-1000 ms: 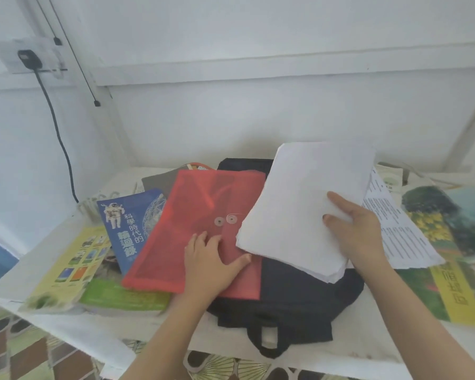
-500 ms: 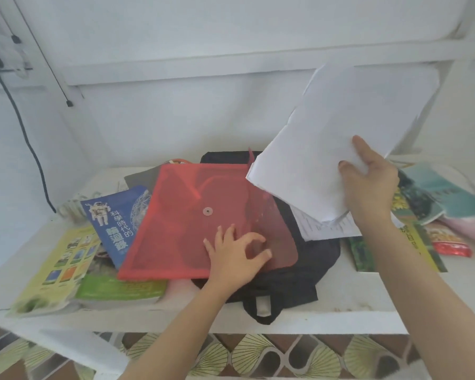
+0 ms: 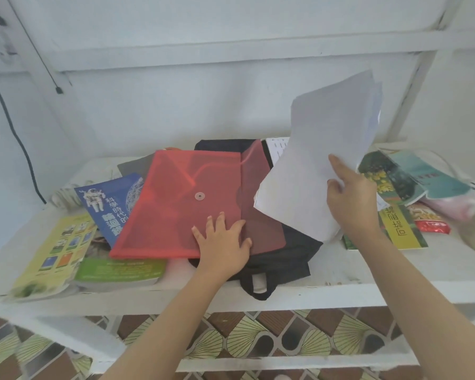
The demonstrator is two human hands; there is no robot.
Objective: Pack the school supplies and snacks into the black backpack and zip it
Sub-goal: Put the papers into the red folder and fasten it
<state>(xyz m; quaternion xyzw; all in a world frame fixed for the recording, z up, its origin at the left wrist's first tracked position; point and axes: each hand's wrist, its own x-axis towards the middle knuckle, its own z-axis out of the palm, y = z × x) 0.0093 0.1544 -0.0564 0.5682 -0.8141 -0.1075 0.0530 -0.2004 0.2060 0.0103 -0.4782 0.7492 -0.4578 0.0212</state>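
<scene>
The black backpack [image 3: 291, 256] lies flat on the white table [image 3: 368, 270], its carry loop hanging over the front edge. On top of it rests a translucent red envelope folder [image 3: 176, 209] with its flap folded open to the right. My left hand [image 3: 222, 242] lies flat on the folder's lower right corner, fingers spread. My right hand [image 3: 351, 198] grips a stack of white paper sheets [image 3: 321, 160], held tilted upright above the backpack's right side.
A blue book [image 3: 107, 201], a yellow-green booklet [image 3: 52, 248] and a green book [image 3: 121, 270] lie to the left. On the right are green magazines [image 3: 401, 223], a teal booklet [image 3: 422, 176] and a red snack packet [image 3: 431, 223]. A printed sheet [image 3: 276, 148] lies behind the backpack.
My right hand has lifted the paper stack off the backpack and tilted it upright. The red folder's flap has come open to the right. My left hand stays pressed on the folder.
</scene>
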